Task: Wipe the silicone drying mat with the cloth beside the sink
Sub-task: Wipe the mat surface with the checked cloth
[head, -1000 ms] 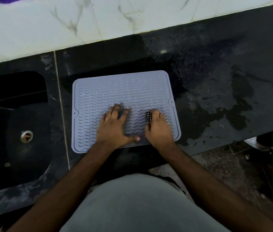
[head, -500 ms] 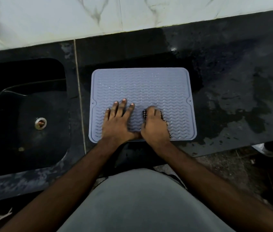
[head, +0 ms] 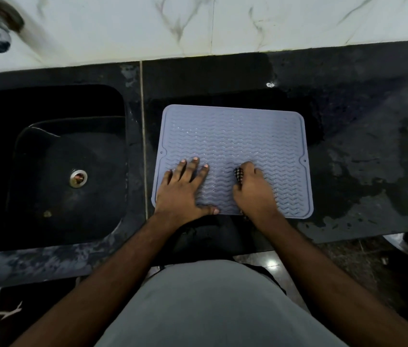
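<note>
I count one mat point(head: 233, 136) near the table's point(head: 363, 116) front edge; left hand point(head: 181, 190) flat on it, right hand point(head: 254, 190) gripping one cloth point(head: 238, 174).

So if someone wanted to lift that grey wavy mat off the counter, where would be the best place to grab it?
Probably the far right corner of the mat, coming in from the right. The mat lies flat on the black counter, so only its thin raised rim offers a pinch. That corner is bare; the left hand presses flat near the front left, and the right hand holds the cloth near the front.
</note>
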`<state>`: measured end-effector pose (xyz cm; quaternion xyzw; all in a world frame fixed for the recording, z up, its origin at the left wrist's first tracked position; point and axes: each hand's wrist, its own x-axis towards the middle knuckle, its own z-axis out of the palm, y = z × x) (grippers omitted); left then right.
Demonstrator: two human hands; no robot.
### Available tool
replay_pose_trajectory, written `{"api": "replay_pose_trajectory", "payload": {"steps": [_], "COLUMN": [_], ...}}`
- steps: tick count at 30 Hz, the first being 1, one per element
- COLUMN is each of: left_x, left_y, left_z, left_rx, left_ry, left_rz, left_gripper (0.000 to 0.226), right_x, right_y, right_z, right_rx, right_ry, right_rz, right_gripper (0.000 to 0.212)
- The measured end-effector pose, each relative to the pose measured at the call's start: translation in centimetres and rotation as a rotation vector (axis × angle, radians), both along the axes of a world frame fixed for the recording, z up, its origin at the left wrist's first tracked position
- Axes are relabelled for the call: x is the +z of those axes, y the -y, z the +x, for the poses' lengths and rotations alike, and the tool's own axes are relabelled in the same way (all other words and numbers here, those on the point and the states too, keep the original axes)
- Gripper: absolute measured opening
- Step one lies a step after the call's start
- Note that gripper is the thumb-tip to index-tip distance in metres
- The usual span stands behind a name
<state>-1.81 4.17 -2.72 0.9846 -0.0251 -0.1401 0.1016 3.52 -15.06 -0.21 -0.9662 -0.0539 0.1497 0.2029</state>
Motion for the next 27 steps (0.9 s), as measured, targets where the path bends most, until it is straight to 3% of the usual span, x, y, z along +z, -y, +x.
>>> {"api": "replay_pose_trajectory", "payload": {"steps": [9,13,18,27], "left_x": [0.5,1.2,1.2,0.4], "left_y": [-0.5,-4.5,-10.3,-11.8], "left_z": [0.1,-0.7,-2.6,-2.9], "left_rx": [-0.046,-0.057,0.024,-0.056], "left_ry": [0.02,0.099,0.122,0.119], "left_rz": [-0.011,-0.069,0.034,0.008], "left_gripper": [0.11,0.108,0.096,0.102], "right_x": [0.3,-0.1,-0.1,-0.1], "right_y": [-6.3,-5.6,-6.6,-12.9], "right_z": [-1.4,-1.7,-1.8,-3.1], "right_rx": [0.053,0.051,0.001,0.008], "right_ry": [-0.045,-0.001,-0.002,-0.01], "right_rz": [0.084,0.127,0.081,0.134], "right_gripper": [0.042,0.045,0.048,0.053]}}
